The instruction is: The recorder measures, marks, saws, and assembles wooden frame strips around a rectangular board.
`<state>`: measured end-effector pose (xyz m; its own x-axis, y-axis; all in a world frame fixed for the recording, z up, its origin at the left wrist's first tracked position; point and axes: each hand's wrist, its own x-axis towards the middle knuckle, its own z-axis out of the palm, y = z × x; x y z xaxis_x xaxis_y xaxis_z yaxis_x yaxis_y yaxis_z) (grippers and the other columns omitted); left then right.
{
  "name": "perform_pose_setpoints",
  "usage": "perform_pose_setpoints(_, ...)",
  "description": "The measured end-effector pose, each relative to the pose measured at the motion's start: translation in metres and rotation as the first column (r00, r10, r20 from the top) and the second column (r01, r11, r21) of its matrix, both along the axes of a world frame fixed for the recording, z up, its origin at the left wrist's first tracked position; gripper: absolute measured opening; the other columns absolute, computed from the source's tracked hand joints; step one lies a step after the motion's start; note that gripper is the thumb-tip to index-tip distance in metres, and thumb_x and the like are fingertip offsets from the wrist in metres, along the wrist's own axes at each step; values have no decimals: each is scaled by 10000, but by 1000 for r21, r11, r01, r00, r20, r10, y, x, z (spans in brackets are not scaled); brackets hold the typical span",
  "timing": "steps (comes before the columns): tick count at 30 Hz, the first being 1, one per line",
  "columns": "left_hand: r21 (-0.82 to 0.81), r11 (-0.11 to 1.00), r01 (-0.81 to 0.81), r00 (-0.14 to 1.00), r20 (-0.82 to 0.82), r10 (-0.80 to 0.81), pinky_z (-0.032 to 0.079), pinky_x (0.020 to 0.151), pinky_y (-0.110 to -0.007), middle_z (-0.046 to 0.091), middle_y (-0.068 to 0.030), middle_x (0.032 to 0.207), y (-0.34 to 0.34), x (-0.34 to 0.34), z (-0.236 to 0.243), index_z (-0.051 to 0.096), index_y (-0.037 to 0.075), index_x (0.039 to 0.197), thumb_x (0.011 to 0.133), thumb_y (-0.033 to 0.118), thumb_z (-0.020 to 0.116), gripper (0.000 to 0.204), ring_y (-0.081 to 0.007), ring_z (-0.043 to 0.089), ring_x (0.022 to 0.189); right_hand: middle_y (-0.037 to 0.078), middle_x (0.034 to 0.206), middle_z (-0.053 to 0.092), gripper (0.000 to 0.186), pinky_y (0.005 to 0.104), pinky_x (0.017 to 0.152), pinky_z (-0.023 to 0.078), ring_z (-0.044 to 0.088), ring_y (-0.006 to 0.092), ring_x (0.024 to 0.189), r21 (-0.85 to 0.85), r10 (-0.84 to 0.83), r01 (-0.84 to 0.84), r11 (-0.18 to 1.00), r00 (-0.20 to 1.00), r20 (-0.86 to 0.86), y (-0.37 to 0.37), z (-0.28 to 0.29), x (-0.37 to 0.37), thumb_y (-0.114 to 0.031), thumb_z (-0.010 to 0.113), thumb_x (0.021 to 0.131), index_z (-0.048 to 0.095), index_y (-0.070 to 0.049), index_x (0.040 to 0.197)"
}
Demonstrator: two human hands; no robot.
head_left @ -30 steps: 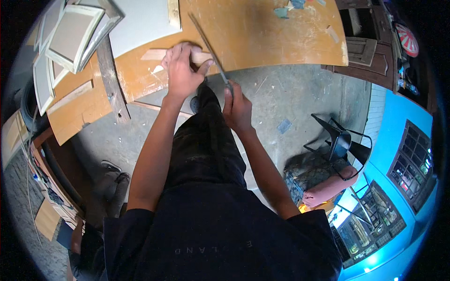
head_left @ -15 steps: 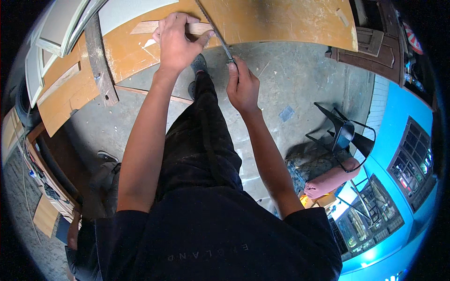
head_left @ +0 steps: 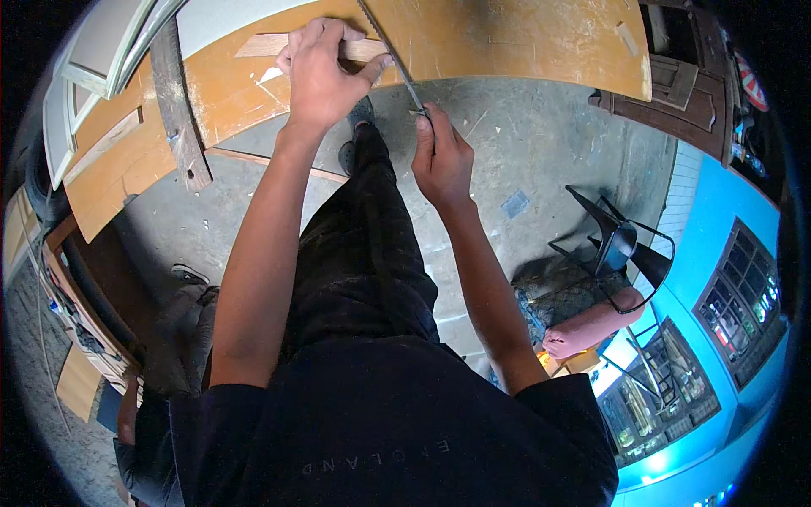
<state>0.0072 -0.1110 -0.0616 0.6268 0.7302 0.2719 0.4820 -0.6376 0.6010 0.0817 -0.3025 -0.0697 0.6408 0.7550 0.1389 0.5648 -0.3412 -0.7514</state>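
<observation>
A narrow strip of light wood point(head_left: 262, 46) lies on the orange-brown tabletop point(head_left: 507, 42). My left hand point(head_left: 325, 80) presses on the strip, fingers curled over it and thumb along its near edge. In my right hand point(head_left: 443, 156) is the handle end of a hand saw point(head_left: 394, 52), its thin dark blade seen almost edge-on. The blade slants away over the table edge and meets the strip's right end, close to my left thumb. My right fingers are wrapped round the handle, which is mostly hidden.
A weathered board point(head_left: 176, 101) crosses the table at left, beside pale framed panels point(head_left: 106, 59). A co-worker's shoe point(head_left: 190, 275) shows at lower left. On the right stand a black chair point(head_left: 621, 241), a pink roll point(head_left: 596, 324) and dark wooden panels point(head_left: 676, 118).
The view has shifted slightly. My right hand and the saw show only a very small movement; my left hand keeps its hold on the wood strip.
</observation>
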Motion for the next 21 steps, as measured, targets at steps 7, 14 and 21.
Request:
perform_pose_setpoints(7,-40,999,27,999,32,-26,384,841,-416,578,-79,969,3,0,-1,633,60,934,673,321,882,445,-303,496,967,260,932,688,235,437,685,557,698,414,831,-9,4,-4,1000,1000,1,2,1,3,-139,563,994,612,7,1172)
perform_pose_setpoints(14,-43,999,6,1000,-23,-7,359,859,-434,574,-72,981,1,0,2,633,60,943,677,332,880,453,-301,492,988,249,916,689,242,436,679,557,695,415,817,-38,-1,1,999,1000,3,3,3,1,-137,569,990,615,11,1176)
perform_pose_setpoints(21,-53,999,11,1000,-16,-12,340,847,-437,574,-67,998,2,-1,1,633,73,936,675,337,877,445,-303,487,996,231,923,699,240,441,620,564,700,390,762,-13,-16,17,1000,997,72,3,3,-1,-155,593,965,631,-10,1152)
